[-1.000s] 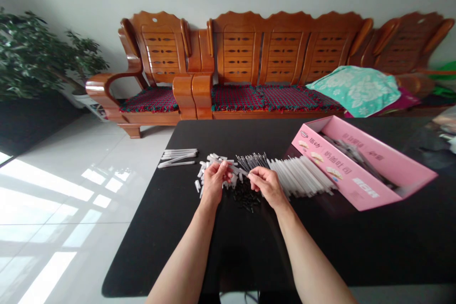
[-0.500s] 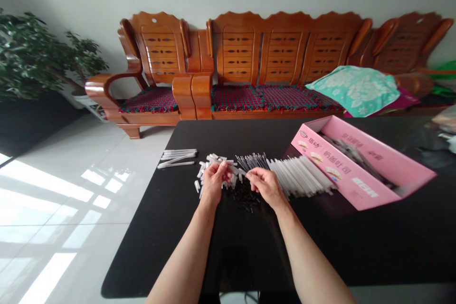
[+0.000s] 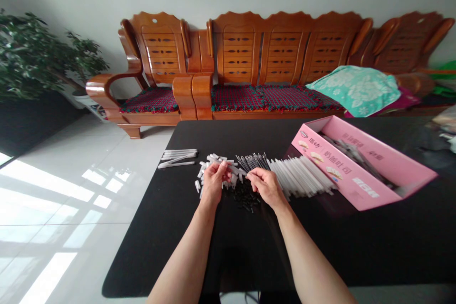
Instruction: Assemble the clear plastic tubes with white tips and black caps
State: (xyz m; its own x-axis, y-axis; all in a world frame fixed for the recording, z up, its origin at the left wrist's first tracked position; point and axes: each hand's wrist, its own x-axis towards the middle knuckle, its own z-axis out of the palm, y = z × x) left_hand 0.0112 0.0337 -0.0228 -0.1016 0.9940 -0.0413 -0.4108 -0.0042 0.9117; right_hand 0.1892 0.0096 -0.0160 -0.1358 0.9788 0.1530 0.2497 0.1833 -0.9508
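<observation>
Bare left hand and bare right hand pinch together above a matte black table.
Fingertips closed, held item too small to tell; from the hands, short white plastic tubes lie at 10 o'clock, small black pieces at 6 o'clock, and a long pink cardboard box at 2 o'clock.

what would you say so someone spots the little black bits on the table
On the black table before the wooden sofa, find the person's left hand and right hand. Between and just below them lies a loose heap of small black pieces. Unlike the white tubes and thin dark rods behind it, its bits are short and black.
</observation>
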